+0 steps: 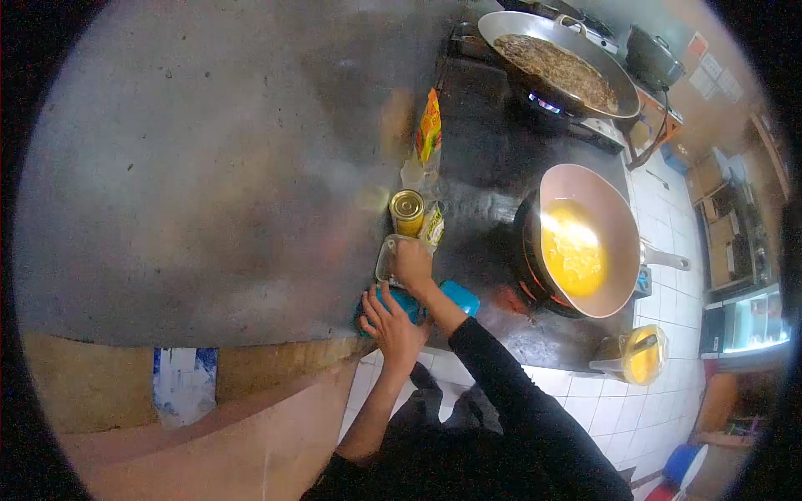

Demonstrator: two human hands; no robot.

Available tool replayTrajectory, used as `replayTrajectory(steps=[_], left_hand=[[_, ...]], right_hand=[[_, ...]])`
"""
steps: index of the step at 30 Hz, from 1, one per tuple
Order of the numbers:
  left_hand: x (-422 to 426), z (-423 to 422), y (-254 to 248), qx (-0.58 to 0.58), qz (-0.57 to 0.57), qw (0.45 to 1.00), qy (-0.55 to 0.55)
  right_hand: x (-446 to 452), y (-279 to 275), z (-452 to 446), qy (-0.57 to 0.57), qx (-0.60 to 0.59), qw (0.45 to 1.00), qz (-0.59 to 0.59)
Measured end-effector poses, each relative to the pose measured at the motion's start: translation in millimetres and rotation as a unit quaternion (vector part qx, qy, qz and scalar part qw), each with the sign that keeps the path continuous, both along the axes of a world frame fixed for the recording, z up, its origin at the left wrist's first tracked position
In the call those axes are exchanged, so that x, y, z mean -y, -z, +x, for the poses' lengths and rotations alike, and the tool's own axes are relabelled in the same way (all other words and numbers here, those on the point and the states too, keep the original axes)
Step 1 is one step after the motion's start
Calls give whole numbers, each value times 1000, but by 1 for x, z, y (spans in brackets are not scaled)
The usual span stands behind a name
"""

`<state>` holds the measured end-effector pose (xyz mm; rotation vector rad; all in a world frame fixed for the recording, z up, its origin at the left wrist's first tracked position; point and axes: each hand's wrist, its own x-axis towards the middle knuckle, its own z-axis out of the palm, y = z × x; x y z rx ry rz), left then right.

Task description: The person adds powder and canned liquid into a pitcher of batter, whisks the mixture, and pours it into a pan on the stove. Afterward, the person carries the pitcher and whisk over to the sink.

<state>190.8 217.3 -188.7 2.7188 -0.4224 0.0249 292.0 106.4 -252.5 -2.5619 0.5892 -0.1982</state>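
While the left hand rests with its fingers part-spread across a blue plastic container, the right hand reaches over a clear container just beyond it in the head view. The right hand's fingers are bent downwards and their tips are hidden, so I cannot tell how far they are closed or whether they have hold of anything. Both containers are at the near edge of the dark counter. More blue plastic shows to the right of the right wrist; whether it is part of the same piece is unclear.

Just beyond the clear container is a can with a gold-coloured top, and a green-and-white packet is beside it on the right. Farther along is a yellow-orange packet. To the right, a pan with yellow liquid sits over a glowing burner. At the far right, a wide wok with brown contents is above a blue flame.
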Motion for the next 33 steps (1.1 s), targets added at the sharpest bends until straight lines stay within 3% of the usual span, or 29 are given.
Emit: replayTrajectory(steps=[3, 5, 8, 9, 13, 15, 19, 21, 23, 33], left_hand=[[8, 8, 0, -18, -6, 1000, -3], [16, 17, 8, 2, 52, 999, 16], [25, 28, 14, 13, 52, 998, 24], [27, 29, 14, 13, 51, 998, 27], [35, 32, 19, 41, 33, 999, 5], [36, 33, 23, 41, 34, 999, -4], [37, 30, 16, 27, -2, 999, -25], [37, 28, 16, 19, -42, 999, -26], [38, 24, 27, 50, -46, 997, -35], [19, 3, 2, 98, -87, 991, -25]], right_hand=[[4, -32, -26, 14, 47, 999, 11], [16, -42, -46, 12, 140, 980, 141], [33, -47, -78, 42, 98, 979, 172], [33, -16, -83, 56, 203, 972, 108], [34, 1, -81, 45, 243, 964, 94], [36, 6, -78, 56, 216, 955, 197], [39, 10, -96, 47, 209, 957, 198], [38, 11, -108, 23, 288, 949, 127], [35, 13, -115, 27, 302, 944, 133], [33, -48, -148, 2, 336, 924, 182]])
